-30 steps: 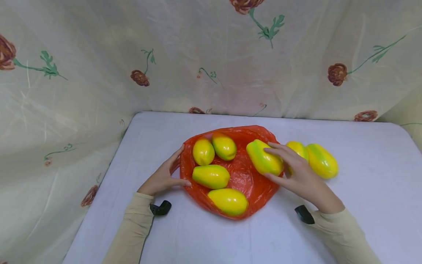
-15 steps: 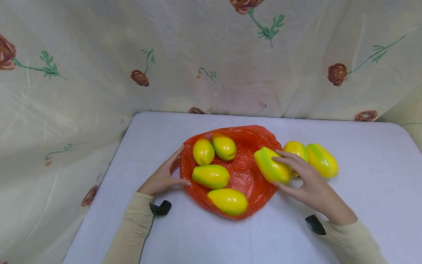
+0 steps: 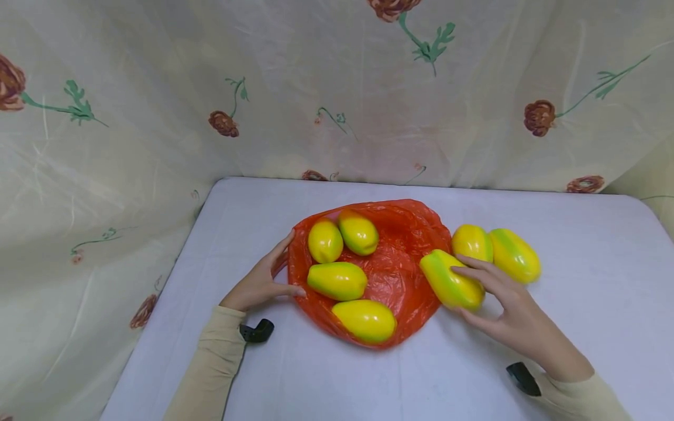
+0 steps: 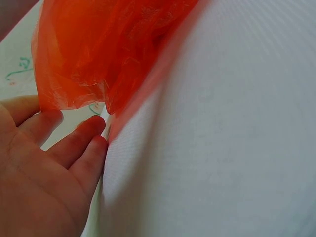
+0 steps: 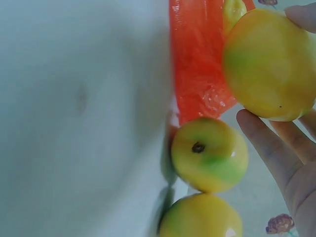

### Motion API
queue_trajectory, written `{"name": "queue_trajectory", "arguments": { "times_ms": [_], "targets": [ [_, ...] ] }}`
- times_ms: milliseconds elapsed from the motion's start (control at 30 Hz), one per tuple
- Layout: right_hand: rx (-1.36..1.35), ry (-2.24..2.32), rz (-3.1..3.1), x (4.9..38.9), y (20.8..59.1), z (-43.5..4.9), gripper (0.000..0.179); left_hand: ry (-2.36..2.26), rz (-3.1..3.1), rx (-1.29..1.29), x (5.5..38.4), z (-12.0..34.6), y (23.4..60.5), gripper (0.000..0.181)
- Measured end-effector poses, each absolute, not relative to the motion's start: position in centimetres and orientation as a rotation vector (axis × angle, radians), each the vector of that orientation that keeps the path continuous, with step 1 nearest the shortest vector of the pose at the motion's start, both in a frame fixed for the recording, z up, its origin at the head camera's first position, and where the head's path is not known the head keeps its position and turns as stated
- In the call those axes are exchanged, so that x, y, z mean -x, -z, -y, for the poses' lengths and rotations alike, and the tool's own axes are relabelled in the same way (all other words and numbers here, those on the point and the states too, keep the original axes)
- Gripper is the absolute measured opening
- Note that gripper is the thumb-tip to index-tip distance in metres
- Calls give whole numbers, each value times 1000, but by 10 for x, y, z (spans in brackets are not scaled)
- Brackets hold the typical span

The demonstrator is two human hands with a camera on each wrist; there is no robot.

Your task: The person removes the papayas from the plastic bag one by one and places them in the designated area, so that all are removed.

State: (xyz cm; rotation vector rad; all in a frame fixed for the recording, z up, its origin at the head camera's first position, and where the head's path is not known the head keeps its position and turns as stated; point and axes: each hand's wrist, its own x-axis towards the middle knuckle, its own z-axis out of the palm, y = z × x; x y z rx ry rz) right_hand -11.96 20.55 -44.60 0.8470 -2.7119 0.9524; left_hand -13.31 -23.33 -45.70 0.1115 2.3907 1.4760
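An orange-red plastic bag (image 3: pixel 392 266) lies wide-mouthed on the table with several yellow-green papayas (image 3: pixel 337 281) inside. At its left side rests my left hand (image 3: pixel 263 283), its fairly straight fingers touching the bag's outer wall. In the left wrist view the fingertips (image 4: pixel 94 126) meet the bag (image 4: pixel 98 54). My right hand (image 3: pixel 513 310) grips another papaya (image 3: pixel 453 280) between thumb and fingers, at the bag's right rim. The right wrist view shows this held papaya (image 5: pixel 271 64) raised off the table.
Two more papayas, one nearer the bag (image 3: pixel 472 242) and one farther right (image 3: pixel 515 256), lie touching behind the right hand. A white cloth covers the table (image 3: pixel 337 386). A flowered curtain (image 3: pixel 284 88) hangs behind it.
My right hand has moved right and toward me with the papaya, from over the bag's inside to its right rim. The left hand and bag have stayed put.
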Motion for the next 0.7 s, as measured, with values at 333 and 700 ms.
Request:
{"name": "queue_trajectory", "arguments": {
  "times_ms": [333, 700],
  "targets": [
    [-797, -942, 2757, 108, 449, -216, 77, -1451, -2414, -105, 143, 241, 484, 110],
    [-787, -937, 2769, 100, 461, -232, 80, -1473, -2423, -139, 143, 244, 488, 108]
  ]
}}
